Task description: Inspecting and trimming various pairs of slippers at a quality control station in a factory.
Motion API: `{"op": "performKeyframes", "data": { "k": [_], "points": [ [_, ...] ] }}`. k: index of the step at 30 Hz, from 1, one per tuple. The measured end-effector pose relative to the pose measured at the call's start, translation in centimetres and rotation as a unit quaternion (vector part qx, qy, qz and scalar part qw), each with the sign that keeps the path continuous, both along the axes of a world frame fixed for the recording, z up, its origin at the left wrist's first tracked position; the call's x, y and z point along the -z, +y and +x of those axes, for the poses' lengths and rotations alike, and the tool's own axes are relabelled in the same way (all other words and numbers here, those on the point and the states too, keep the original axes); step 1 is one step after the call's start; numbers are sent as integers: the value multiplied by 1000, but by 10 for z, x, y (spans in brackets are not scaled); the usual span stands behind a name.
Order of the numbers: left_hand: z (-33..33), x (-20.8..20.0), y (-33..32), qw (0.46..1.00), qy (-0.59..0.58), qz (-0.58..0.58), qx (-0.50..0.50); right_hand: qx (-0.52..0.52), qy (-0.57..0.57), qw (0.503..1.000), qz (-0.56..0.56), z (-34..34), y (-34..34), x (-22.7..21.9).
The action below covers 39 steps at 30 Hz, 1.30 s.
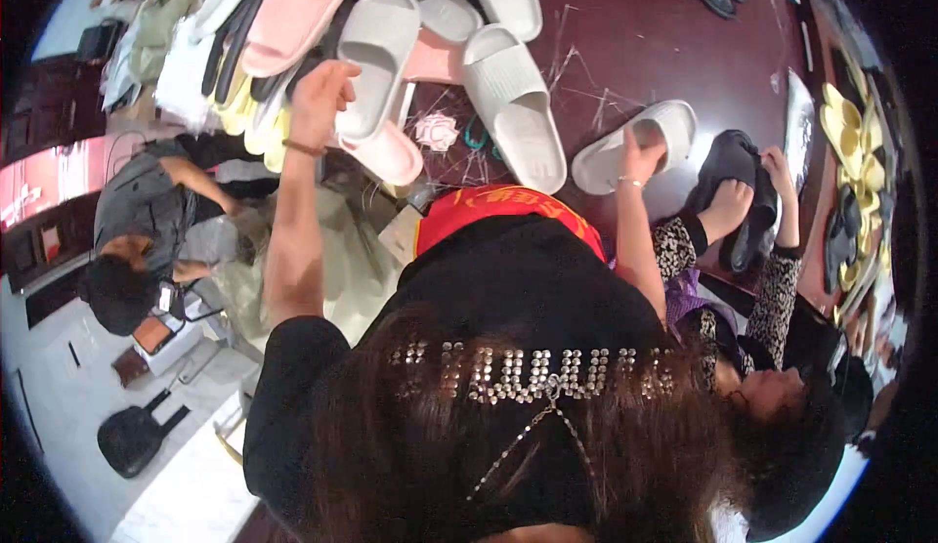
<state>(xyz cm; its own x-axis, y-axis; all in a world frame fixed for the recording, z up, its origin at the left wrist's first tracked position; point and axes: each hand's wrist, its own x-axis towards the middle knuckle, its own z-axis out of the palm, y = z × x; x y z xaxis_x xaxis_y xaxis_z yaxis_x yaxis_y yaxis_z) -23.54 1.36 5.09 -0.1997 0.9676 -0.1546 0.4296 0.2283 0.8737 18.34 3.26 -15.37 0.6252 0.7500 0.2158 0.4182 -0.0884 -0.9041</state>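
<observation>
My left hand (320, 104) is raised at the edge of a light grey slide slipper (378, 30) on the pile. Its fingers are loosely bent and apart, with nothing seen in them. My right hand (642, 157) grips another light grey slipper (598, 166), which lies slantwise on the dark red table (645, 45). Some of its fingers are hidden inside that slipper. Between my hands a third light grey slipper (514, 104) rests sole down, toe opening toward the far side. A pale pink slipper (394, 157) shows partly beneath the left one.
Pink (298, 16), grey, black and yellow slippers are heaped at the far left. At my right a co-worker's hands (747, 191) hold a dark slipper (728, 157). Yellow slippers (848, 133) line the far right. A white-pink rosette (436, 133) and loose threads lie on the table.
</observation>
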Motion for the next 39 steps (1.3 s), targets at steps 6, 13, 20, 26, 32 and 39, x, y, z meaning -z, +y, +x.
{"op": "performKeyframes", "data": {
  "k": [6,13,20,26,32,39],
  "points": [
    [1,48,-10,994,89,-44,34,-88,21,978,-189,-11,40,-7],
    [26,98,0,956,284,22,65,-159,-247,911,-289,-66,41,-14],
    [71,148,32,916,377,-51,128,-302,-136,935,-124,-86,24,-43],
    [94,167,52,992,-86,-71,56,-283,-129,946,-89,-120,28,-29],
    [81,144,52,983,-168,-52,60,-124,-58,978,-159,-74,57,-42],
    [73,129,43,991,-113,-54,48,17,-55,974,-221,-72,64,-56]
  ]
}}
